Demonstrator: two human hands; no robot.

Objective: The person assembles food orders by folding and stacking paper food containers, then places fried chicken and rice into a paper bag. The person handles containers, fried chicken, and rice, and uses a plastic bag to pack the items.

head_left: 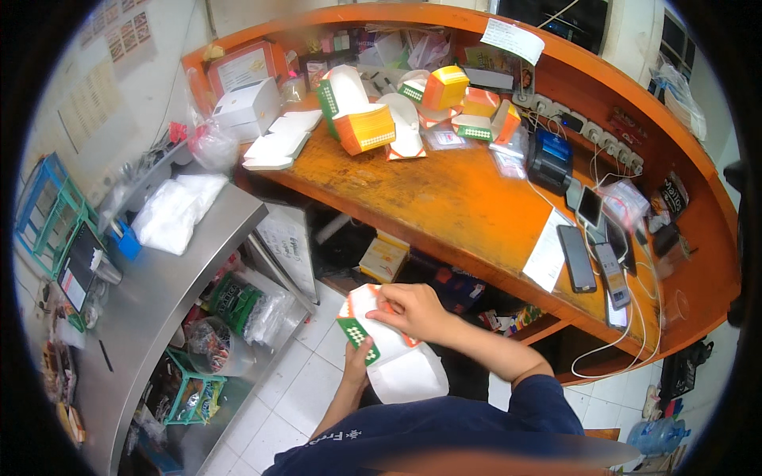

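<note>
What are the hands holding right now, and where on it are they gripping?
Both hold one flat, unfolded paper box, white with orange and green edges. The right hand pinches its upper edge; the left hand supports it from underneath, near the lower left.

Orange wooden counter point(468, 198): folded cartons point(365, 127), phones point(577, 258), receipt point(546, 254), card reader point(550, 159).

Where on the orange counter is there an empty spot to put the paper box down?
The orange counter is bare in its middle, between the folded boxes at the back and the phones on the right. The back edge and right end are crowded with boxes, chargers and cables. The steel table also has a bare strip below the white plastic bag.
</note>
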